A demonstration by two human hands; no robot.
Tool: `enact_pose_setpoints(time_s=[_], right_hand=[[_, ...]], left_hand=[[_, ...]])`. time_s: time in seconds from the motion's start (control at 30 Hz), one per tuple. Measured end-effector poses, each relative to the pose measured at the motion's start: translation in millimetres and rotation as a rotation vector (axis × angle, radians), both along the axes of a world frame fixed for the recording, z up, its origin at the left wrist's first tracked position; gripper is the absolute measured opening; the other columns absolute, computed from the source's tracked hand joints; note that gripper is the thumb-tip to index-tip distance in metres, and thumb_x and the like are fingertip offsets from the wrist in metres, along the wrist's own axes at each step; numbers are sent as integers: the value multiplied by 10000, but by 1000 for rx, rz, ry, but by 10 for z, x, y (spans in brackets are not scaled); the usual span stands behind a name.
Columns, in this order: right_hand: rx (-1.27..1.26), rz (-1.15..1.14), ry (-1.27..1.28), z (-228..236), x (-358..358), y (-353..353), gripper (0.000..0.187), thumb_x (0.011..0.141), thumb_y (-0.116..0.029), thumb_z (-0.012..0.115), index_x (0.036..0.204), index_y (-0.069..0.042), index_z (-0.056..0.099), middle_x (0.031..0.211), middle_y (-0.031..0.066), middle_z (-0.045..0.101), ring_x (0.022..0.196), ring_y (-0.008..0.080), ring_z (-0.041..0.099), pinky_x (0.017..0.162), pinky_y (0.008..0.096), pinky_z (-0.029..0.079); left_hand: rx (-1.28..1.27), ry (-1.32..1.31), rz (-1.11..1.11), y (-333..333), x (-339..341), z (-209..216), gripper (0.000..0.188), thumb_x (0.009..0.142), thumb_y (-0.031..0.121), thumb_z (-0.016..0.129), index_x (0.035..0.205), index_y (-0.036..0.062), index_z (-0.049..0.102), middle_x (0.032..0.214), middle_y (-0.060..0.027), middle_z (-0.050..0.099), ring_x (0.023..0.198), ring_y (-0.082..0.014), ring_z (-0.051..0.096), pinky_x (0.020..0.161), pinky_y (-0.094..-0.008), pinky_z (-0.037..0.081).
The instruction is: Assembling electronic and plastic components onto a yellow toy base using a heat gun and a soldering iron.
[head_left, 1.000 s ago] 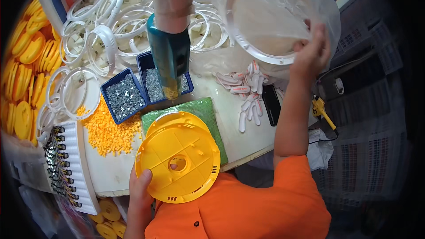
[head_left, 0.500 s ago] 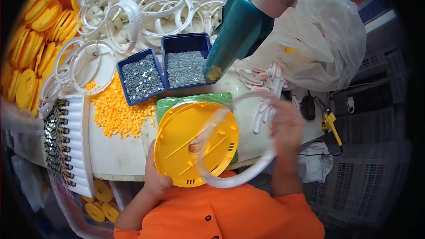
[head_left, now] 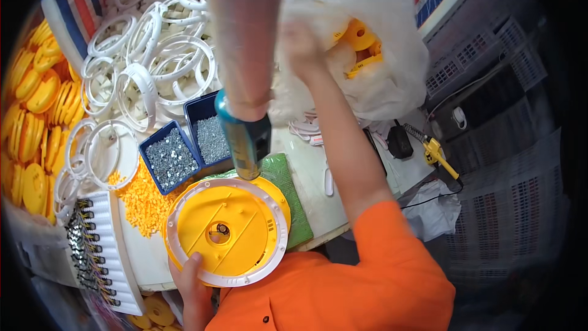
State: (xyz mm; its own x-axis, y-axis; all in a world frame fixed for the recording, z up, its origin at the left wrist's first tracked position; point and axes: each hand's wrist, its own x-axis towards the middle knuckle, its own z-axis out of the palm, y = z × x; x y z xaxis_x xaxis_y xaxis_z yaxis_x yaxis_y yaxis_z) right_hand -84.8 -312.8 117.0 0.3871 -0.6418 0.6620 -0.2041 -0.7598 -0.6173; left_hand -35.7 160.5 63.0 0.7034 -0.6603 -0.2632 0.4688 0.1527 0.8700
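My left hand (head_left: 191, 285) grips the near left edge of a round yellow plastic housing (head_left: 242, 217), its thumb on top and the other fingers hidden beneath. A white ring (head_left: 229, 281) lies on the housing, slightly off its centre. Both are over a green pad (head_left: 293, 205) at the table's front. My right arm stretches far across the table. At its end my right hand (head_left: 300, 46) is smeared by motion, beside a translucent plastic bag (head_left: 392, 37) with yellow parts (head_left: 360, 35) inside. Its fingers cannot be made out.
A teal-ended pole (head_left: 242, 129) hangs over the pad. Two blue bins (head_left: 168, 156) of small metal pieces stand behind it. White rings (head_left: 144, 95) are heaped at the back left, yellow discs (head_left: 40, 95) at far left. Small orange pieces (head_left: 144, 205) lie near a white ribbed rack (head_left: 110, 248).
The white ring, held in my right hand before, now lies on the housing. My right hand has let go and moved far forward to the bag. The view has shifted.
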Motion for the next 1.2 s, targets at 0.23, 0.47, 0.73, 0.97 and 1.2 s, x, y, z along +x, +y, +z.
enact_pose_setpoints(time_s=[0.23, 0.47, 0.73, 0.97, 1.2], right_hand=[[-76, 29, 254, 434, 178, 563, 290, 941, -233, 609, 1138, -56, 727, 1133, 152, 739, 1022, 342, 701, 893, 437, 542], [118, 24, -233, 180, -987, 1677, 219, 1010, -101, 566, 1087, 63, 690, 821, 20, 626, 745, 91, 572, 693, 243, 465], [175, 417, 302, -210, -1087, 2239, 207, 934, -116, 689, 1075, 30, 732, 768, 91, 669, 632, 171, 600, 573, 302, 451], [233, 382, 273, -53, -1013, 2277, 266, 883, -14, 677, 1138, 28, 738, 795, 119, 718, 665, 197, 672, 609, 307, 496], [28, 516, 410, -118, -868, 2294, 314, 876, -34, 696, 1188, -14, 727, 812, 128, 711, 657, 281, 666, 607, 366, 524]], left_hand=[[2, 0, 85, 73, 25, 73, 781, 826, 104, 620, 1532, -45, 323, 1433, -200, 515, 1301, -302, 553, 1108, -402, 447], [-19, -158, -70, -11, 144, -19, 827, 844, 162, 691, 1557, -41, 325, 1483, -178, 489, 1386, -272, 478, 1165, -412, 380], [28, -46, -201, -108, 86, 45, 735, 893, 102, 667, 1538, -49, 351, 1487, -161, 497, 1362, -237, 507, 1143, -386, 399], [-144, 124, -110, 29, 80, -253, 941, 989, 716, 418, 1544, -41, 343, 1520, -175, 481, 1401, -261, 479, 1172, -415, 370], [-64, 62, -156, -8, 134, -133, 1051, 954, 822, 344, 1540, -51, 342, 1529, -197, 472, 1416, -280, 472, 1179, -428, 375]])
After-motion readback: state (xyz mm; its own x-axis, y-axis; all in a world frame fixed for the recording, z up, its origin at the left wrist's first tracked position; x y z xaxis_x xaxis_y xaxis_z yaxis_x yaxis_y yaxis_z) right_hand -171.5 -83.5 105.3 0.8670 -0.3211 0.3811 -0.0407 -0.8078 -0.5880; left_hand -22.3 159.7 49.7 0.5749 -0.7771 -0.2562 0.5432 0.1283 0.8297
